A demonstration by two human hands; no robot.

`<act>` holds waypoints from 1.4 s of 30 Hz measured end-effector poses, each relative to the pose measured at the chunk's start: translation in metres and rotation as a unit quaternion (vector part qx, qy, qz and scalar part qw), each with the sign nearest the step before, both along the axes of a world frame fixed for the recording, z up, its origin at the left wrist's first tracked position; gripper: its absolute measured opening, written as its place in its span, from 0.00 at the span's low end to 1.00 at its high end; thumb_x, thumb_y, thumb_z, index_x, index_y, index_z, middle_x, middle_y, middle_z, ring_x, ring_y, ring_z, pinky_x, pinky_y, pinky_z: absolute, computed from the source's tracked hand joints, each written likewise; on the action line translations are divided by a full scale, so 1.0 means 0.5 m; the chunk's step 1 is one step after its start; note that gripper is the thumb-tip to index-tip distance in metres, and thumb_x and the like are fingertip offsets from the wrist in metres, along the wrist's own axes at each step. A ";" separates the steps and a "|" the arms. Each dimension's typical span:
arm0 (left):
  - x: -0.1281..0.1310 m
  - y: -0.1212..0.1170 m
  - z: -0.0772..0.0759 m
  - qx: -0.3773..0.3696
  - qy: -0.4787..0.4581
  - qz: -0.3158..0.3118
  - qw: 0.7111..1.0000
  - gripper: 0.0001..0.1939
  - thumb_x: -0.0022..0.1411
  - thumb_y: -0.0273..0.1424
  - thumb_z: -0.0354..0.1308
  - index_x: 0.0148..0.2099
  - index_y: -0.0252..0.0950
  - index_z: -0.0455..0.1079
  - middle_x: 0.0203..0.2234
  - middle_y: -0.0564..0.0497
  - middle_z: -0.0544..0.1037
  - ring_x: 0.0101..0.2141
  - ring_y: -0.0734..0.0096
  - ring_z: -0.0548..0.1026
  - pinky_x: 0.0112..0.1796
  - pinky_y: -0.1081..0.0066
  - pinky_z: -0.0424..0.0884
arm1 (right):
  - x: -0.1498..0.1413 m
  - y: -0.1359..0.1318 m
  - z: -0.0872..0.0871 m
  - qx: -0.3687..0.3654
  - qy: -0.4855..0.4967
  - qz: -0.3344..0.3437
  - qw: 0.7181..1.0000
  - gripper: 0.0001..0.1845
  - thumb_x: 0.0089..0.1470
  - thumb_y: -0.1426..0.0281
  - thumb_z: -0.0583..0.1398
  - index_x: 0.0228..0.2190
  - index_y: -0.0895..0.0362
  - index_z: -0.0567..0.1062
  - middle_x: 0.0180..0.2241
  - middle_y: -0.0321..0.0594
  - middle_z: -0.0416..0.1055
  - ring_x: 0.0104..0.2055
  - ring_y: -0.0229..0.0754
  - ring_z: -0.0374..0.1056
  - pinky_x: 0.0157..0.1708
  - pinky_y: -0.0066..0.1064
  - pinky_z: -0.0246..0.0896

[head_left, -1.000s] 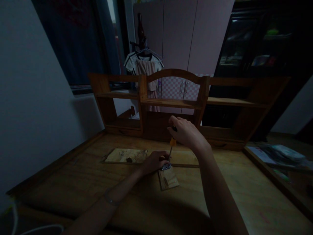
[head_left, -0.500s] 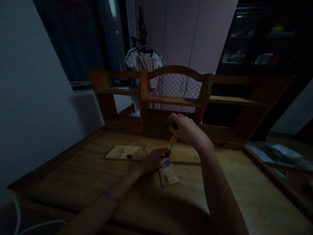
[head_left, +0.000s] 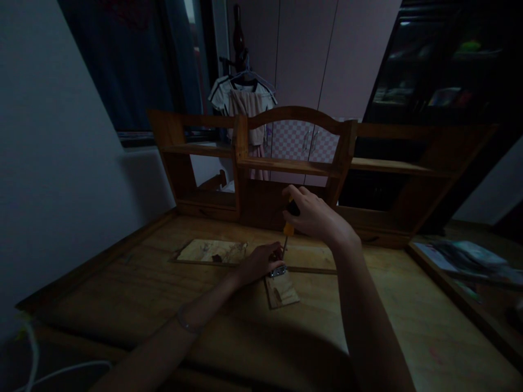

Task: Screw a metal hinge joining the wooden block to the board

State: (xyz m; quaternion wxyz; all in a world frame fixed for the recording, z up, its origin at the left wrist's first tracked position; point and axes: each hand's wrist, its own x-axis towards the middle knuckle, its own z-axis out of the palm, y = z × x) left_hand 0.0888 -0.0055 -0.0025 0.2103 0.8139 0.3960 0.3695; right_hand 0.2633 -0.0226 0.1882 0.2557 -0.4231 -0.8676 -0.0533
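My right hand (head_left: pixel 314 218) is closed round the handle of a screwdriver (head_left: pixel 287 231) with an orange collar, held nearly upright. Its tip comes down on a small metal hinge (head_left: pixel 278 270) at the top edge of a small wooden piece (head_left: pixel 281 289) lying on the wooden desk (head_left: pixel 122 294). My left hand (head_left: pixel 258 262) rests on the desk just left of the hinge, fingers curled against it and the shaft's lower end. A long flat wooden board (head_left: pixel 212 251) lies behind the hands.
A wooden shelf unit (head_left: pixel 286 163) stands at the back of the desk. Papers and books (head_left: pixel 466 256) lie at the right on a lower surface. A white cable (head_left: pixel 32 359) hangs at the lower left. Clothes (head_left: pixel 245 103) hang behind the shelf. The room is dim.
The view has shifted slightly. Both hands stay at the hinge; the right hand has turned a little on the screwdriver handle.
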 end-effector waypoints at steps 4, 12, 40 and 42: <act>0.001 0.006 -0.003 -0.014 -0.009 -0.010 1.000 0.17 0.56 0.31 0.67 0.48 0.38 0.69 0.33 0.54 0.78 0.34 0.72 0.77 0.38 0.74 0.71 | 0.000 0.002 -0.003 -0.003 0.000 -0.016 1.000 0.18 0.59 0.61 0.57 0.49 0.54 0.67 0.44 0.46 0.71 0.44 0.49 0.69 0.43 0.38 0.58; 0.004 0.002 0.000 -0.026 -0.028 -0.002 0.999 0.16 0.55 0.31 0.67 0.46 0.38 0.69 0.32 0.55 0.78 0.33 0.73 0.77 0.37 0.75 0.72 | 0.001 0.001 0.005 -0.017 0.014 0.020 1.000 0.17 0.56 0.69 0.57 0.48 0.54 0.66 0.46 0.46 0.70 0.48 0.48 0.68 0.46 0.36 0.58; 0.006 -0.008 0.008 -0.022 -0.036 -0.013 0.999 0.14 0.59 0.36 0.64 0.44 0.35 0.69 0.34 0.52 0.77 0.33 0.72 0.75 0.36 0.73 0.70 | 0.000 -0.009 0.011 -0.008 0.016 0.055 0.998 0.10 0.57 0.68 0.59 0.42 0.54 0.68 0.38 0.41 0.72 0.38 0.41 0.67 0.38 0.30 0.57; 0.006 -0.007 0.007 -0.019 -0.038 -0.013 0.999 0.14 0.58 0.35 0.65 0.45 0.35 0.69 0.34 0.52 0.77 0.34 0.72 0.75 0.37 0.73 0.70 | 0.000 -0.013 0.012 -0.005 0.011 0.055 0.998 0.11 0.56 0.68 0.59 0.42 0.54 0.68 0.37 0.40 0.72 0.38 0.41 0.67 0.37 0.30 0.56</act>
